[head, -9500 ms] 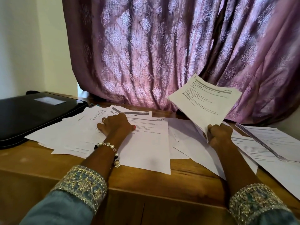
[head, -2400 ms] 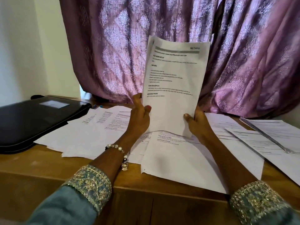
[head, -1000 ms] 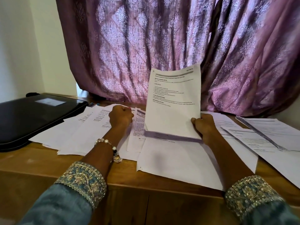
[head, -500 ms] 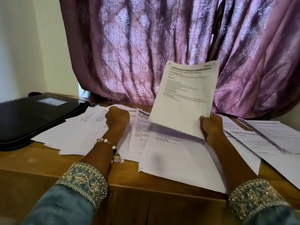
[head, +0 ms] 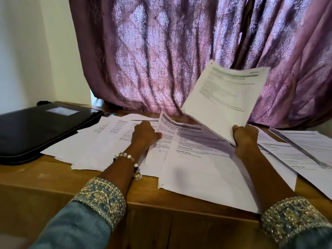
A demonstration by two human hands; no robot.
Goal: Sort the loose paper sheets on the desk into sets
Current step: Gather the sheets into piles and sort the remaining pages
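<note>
White printed sheets, loose, lie spread across the wooden table [head: 45,178] from left of centre to the far right edge. Item: raised stack of sheets [head: 224,97], held clear of the table right of centre, tilted with its top edge toward the curtain, print blurred; gripped at its lower right corner by the right hand [head: 246,139], fingers curled round the edge. Item: titled sheet [head: 172,130], bold heading partly legible, its far edge curling up from the pile, lying at centre; the left hand [head: 145,134] rests on the papers just beside it with fingers curled and thumb pressing at its left edge, though whether it pinches the sheet I cannot tell. Item: large front sheet [head: 201,169], lying flat between the two forearms, its near corner overhanging the table's front edge, partly shaded by the raised stack. Item: left-hand spread of sheets [head: 100,141], overlapping, reaching up to the black case. Item: right-hand sheets [head: 296,155], overlapping at the right edge, with a thin flat bundle [head: 294,146] lying diagonally on top. Beaded bracelet [head: 129,159] on the left wrist; blue sleeves with gold-embroidered cuffs [head: 100,194] on both arms. Black flat case [head: 39,130], closed, with a pale label on its lid, at the far left of the table. Mauve patterned curtain [head: 161,51] hanging behind the table, its hem bunched against the far edge. Pale wall [head: 27,51] to the left.
</note>
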